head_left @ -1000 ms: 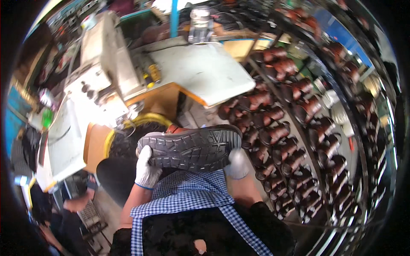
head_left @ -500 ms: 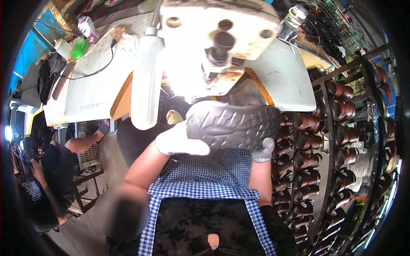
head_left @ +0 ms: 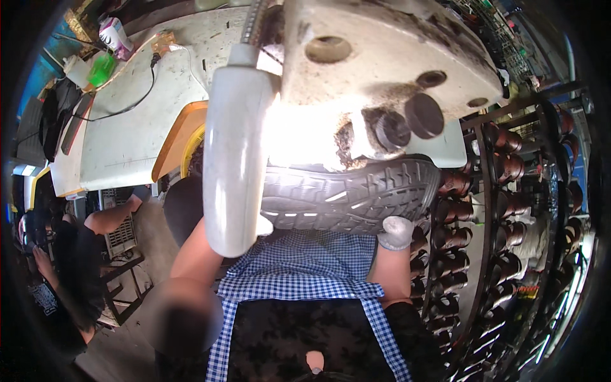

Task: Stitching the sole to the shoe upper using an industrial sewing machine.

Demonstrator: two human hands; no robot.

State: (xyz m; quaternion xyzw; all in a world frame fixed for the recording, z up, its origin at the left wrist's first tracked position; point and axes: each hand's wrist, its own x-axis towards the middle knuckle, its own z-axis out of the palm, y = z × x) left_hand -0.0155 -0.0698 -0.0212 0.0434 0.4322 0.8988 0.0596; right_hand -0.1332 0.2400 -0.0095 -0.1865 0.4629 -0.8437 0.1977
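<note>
The black ridged rubber shoe sole [head_left: 347, 196] is near the pale tabletop's front edge [head_left: 453, 153], gripped by the curled white-gloved right hand [head_left: 396, 233]. The white-gloved left hand [head_left: 263, 226] is mostly behind a long grey casing [head_left: 235, 159]; its grip I cannot tell

Gloved right hand [head_left: 396, 233] is holding black-soled shoe [head_left: 350, 198], frame center; left hand [head_left: 264, 226] is mostly hiding behind grey lamp [head_left: 235, 159]; machine head [head_left: 394, 60] is filling top center; brown shoes [head_left: 453, 212] are sitting at right.
</note>
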